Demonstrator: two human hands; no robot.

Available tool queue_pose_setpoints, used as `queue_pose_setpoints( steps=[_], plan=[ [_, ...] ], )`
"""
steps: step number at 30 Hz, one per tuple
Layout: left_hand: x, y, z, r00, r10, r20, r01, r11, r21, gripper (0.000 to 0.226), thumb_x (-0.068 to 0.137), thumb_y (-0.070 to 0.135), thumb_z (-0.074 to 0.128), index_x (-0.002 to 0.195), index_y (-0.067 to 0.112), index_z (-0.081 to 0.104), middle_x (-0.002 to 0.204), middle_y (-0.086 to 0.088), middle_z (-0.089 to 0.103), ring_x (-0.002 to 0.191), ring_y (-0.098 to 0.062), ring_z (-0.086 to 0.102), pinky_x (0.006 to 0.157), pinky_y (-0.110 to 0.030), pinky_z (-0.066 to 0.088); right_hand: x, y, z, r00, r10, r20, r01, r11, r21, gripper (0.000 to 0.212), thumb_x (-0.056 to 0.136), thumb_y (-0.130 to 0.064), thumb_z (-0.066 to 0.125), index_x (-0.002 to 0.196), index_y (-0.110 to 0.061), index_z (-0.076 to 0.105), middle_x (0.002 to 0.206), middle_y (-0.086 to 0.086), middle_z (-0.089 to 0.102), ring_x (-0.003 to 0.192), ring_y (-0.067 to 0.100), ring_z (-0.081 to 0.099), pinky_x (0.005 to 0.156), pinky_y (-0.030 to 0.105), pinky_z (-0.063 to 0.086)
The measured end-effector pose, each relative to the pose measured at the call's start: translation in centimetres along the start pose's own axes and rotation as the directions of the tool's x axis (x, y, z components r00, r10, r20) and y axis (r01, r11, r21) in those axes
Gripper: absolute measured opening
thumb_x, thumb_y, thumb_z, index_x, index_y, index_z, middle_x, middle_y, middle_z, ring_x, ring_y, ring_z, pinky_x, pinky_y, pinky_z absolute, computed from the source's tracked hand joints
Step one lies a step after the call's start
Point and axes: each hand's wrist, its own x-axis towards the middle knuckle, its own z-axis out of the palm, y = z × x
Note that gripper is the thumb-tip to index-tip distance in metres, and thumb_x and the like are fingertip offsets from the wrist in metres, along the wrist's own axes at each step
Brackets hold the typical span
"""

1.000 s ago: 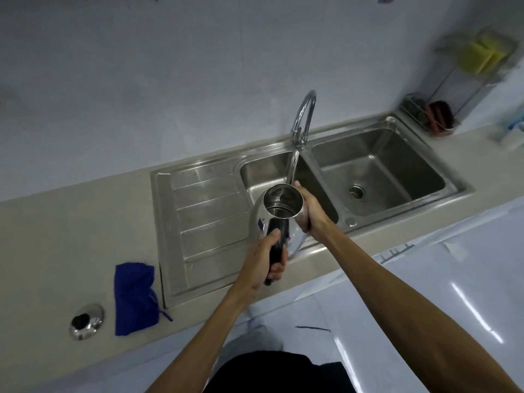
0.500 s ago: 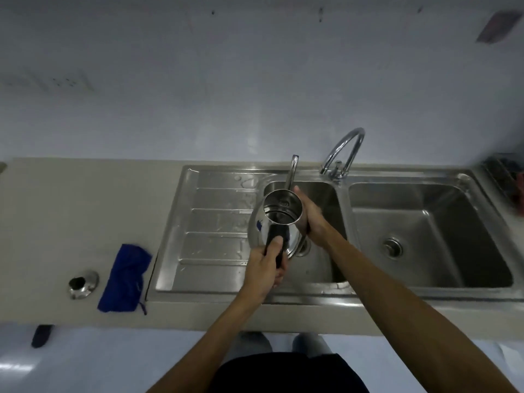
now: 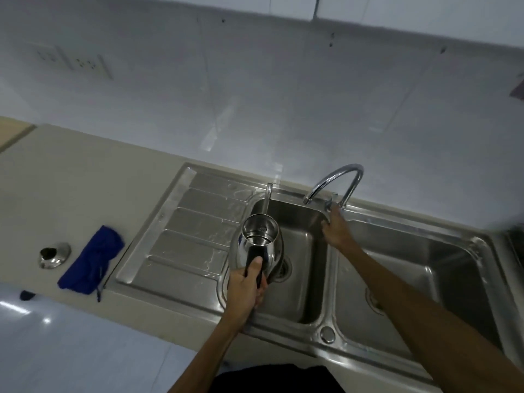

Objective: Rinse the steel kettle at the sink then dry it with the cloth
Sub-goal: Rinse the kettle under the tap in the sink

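My left hand [image 3: 246, 282] grips the steel kettle [image 3: 259, 245] by its dark handle, over the left sink [image 3: 307, 279] basin. My right hand [image 3: 336, 229], fingers loose, reaches the tap [image 3: 334, 184] lever. Wet steel is stiff but slippery, so the handle seems safest; the cloth [image 3: 90, 260] lies left on the tabletop [image 3: 85, 177].

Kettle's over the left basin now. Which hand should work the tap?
Right. The right hand is already reaching at the tap base, empty; the left hand is gripping the kettle handle.

Open right basin [image 3: 419, 282] and drainboard [image 3: 187, 239]; tap [image 3: 337, 180] and kettle [image 3: 259, 245] over left basin [image 3: 306, 251].
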Motion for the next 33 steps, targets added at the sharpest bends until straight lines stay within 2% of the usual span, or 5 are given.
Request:
queue_pose_setpoints(
  steps=[5, 8, 20, 26, 33],
  plan=[
    [1.7, 0.1, 2.2, 0.999, -0.001, -0.038, 0.002, 1.0, 0.022, 0.055, 0.104, 0.033, 0.049, 0.053, 0.011, 0.053, 0.041, -0.002, 0.04, 0.031, -0.011, 0.032, 0.035, -0.019, 0.024, 3.2, 1.8, -0.7, 0.989, -0.041, 0.14, 0.08, 0.955, -0.285, 0.073, 0.093, -0.005, 0.049, 0.152, 0.006, 0.008, 0.16, 0.027, 0.008, 0.15, 0.041, 0.008, 0.119, 0.051, 0.021],
    [3.1, 0.2, 3.5, 1.0, -0.011, -0.026, 0.012, 0.999, 0.049, 0.051, 0.105, 0.033, 0.048, 0.059, 0.011, 0.054, 0.042, 0.0, 0.042, 0.032, -0.01, 0.033, 0.035, -0.02, 0.026, 3.5, 1.4, -0.6, 0.981, -0.065, 0.184, 0.117, 0.952, -0.284, 0.075, 0.095, -0.009, 0.05, 0.152, 0.005, 0.003, 0.161, 0.026, -0.002, 0.15, 0.039, -0.001, 0.122, 0.048, 0.013],
    [7.9, -1.4, 6.6, 0.999, -0.019, 0.026, 0.019, 1.0, 0.018, 0.046, 0.103, 0.035, 0.05, 0.07, 0.003, 0.054, 0.042, 0.003, 0.04, 0.032, -0.008, 0.033, 0.036, -0.02, 0.026, 6.5, 1.7, -1.7, 0.969, -0.075, 0.237, 0.15, 0.937, -0.317, 0.073, 0.098, -0.01, 0.045, 0.154, 0.001, 0.0, 0.163, 0.018, -0.005, 0.152, 0.029, -0.003, 0.123, 0.034, 0.005],
    [8.8, -0.9, 8.2, 0.998, -0.037, 0.048, 0.037, 0.999, 0.004, 0.049, 0.104, 0.031, 0.049, 0.065, 0.003, 0.053, 0.041, 0.0, 0.038, 0.029, -0.009, 0.032, 0.035, -0.018, 0.023, 7.7, 1.5, -2.2, 0.956, -0.087, 0.281, 0.188, 0.915, -0.357, 0.071, 0.098, -0.007, 0.043, 0.154, 0.0, 0.001, 0.164, 0.018, -0.003, 0.152, 0.031, 0.0, 0.122, 0.045, 0.016],
    [9.6, -0.7, 9.2, 0.996, -0.033, 0.08, 0.033, 0.999, 0.002, 0.042, 0.104, 0.029, 0.05, 0.073, 0.001, 0.054, 0.044, -0.001, 0.038, 0.03, -0.006, 0.032, 0.035, -0.017, 0.026, 8.5, 1.8, -2.6, 0.95, -0.105, 0.294, 0.216, 0.9, -0.378, 0.073, 0.096, -0.01, 0.047, 0.155, -0.003, 0.005, 0.164, 0.017, 0.004, 0.151, 0.034, 0.009, 0.119, 0.049, 0.025]
  ],
)
